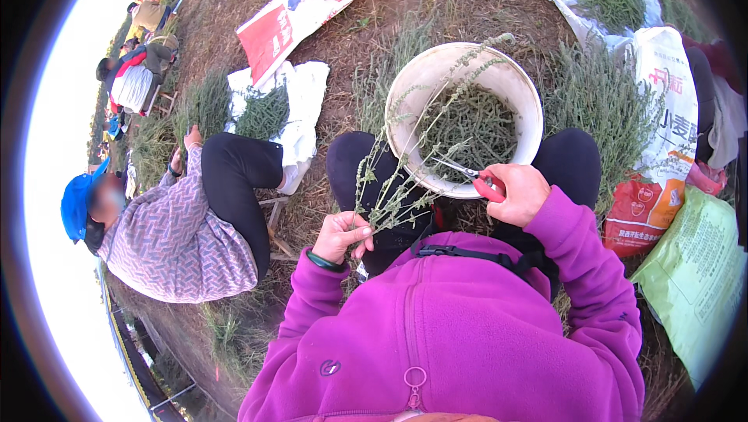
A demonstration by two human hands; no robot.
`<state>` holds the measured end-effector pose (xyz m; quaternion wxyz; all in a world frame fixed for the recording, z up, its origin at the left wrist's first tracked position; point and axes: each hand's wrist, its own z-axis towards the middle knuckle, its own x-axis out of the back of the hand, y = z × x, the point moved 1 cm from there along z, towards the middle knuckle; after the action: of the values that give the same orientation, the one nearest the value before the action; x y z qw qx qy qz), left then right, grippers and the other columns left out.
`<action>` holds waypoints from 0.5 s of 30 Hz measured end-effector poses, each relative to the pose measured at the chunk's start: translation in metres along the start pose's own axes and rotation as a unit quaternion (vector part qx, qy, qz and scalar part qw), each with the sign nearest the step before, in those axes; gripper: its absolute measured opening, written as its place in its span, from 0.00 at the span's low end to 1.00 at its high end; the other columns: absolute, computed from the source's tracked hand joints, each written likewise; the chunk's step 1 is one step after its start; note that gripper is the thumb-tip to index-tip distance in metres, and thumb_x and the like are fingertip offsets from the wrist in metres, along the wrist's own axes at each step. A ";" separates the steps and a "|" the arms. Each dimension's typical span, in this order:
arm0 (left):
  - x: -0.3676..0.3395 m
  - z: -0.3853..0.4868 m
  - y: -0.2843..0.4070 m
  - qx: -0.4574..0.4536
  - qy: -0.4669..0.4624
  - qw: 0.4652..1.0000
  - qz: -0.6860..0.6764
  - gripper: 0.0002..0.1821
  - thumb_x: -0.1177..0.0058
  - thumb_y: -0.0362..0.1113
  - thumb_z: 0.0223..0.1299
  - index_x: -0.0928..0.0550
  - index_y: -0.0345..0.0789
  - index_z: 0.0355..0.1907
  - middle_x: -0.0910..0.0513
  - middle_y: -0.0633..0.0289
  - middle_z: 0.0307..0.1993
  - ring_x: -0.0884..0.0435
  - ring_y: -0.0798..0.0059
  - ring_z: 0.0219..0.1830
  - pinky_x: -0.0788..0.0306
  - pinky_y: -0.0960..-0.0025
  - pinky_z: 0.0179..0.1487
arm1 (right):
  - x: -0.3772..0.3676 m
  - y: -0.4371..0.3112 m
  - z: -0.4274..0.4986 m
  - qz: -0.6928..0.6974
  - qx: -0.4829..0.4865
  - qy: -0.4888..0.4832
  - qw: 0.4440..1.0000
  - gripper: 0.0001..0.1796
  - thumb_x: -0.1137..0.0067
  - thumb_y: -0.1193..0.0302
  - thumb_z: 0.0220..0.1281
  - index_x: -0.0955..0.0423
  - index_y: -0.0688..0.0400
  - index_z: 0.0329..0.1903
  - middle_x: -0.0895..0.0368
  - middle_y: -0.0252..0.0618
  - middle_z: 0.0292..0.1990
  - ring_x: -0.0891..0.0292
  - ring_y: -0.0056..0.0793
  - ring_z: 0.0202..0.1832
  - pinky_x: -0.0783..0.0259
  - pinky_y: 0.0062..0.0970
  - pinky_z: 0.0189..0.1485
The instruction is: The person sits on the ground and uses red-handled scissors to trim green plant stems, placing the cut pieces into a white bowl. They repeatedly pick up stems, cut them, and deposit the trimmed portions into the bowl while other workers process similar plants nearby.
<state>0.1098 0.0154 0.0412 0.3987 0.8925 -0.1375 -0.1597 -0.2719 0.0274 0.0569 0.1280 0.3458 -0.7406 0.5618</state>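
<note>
My left hand (343,236) pinches a small bunch of green plant stems (403,200) near their lower ends, and the seed-bearing tops reach over the rim of a white plastic bucket (530,124). In my right hand (517,193) are scissors (491,186) with red handles, their narrow blades over the bucket's near edge, pointing left. The bucket stands between my knees and holds many cut green spikes (476,124). A dark bangle circles my left wrist.
Cut plants (602,106) lie right of the bucket, beside a printed sack (666,130) and a green sack (698,282). A red-and-white sack (315,4) lies ahead. At left a person in a blue cap (181,235) sits beside a white sheet (304,100) with cuttings.
</note>
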 end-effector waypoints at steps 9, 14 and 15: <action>0.003 0.004 0.000 0.024 0.009 0.999 0.024 0.06 0.39 0.30 0.66 0.20 0.31 0.34 0.15 0.54 0.25 0.23 0.79 0.17 0.36 0.79 0.19 | -0.014 0.015 -0.001 0.064 -0.066 -0.006 0.996 0.18 0.37 0.66 0.49 0.19 0.67 0.39 0.18 0.55 0.28 0.18 0.53 0.33 0.24 0.40 0.41; 0.004 0.004 0.001 0.032 0.006 0.999 0.022 0.06 0.39 0.30 0.66 0.20 0.31 0.34 0.15 0.54 0.24 0.23 0.80 0.16 0.35 0.79 0.19 | -0.008 0.023 -0.004 0.151 -0.033 0.070 0.985 0.26 0.38 0.67 0.49 0.22 0.66 0.52 0.16 0.54 0.36 0.16 0.46 0.38 0.24 0.35 0.46; 0.004 0.004 0.001 0.033 0.005 0.999 0.023 0.06 0.39 0.30 0.66 0.20 0.31 0.34 0.15 0.54 0.24 0.23 0.80 0.16 0.35 0.79 0.19 | -0.005 0.024 -0.005 0.169 -0.033 0.066 0.983 0.28 0.39 0.67 0.49 0.23 0.66 0.55 0.15 0.54 0.38 0.16 0.45 0.40 0.24 0.35 0.47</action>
<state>0.1117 0.0100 0.0387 0.3732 0.9025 -0.1615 -0.1415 -0.2854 0.0366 0.0376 0.0915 0.1736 -0.7961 0.5724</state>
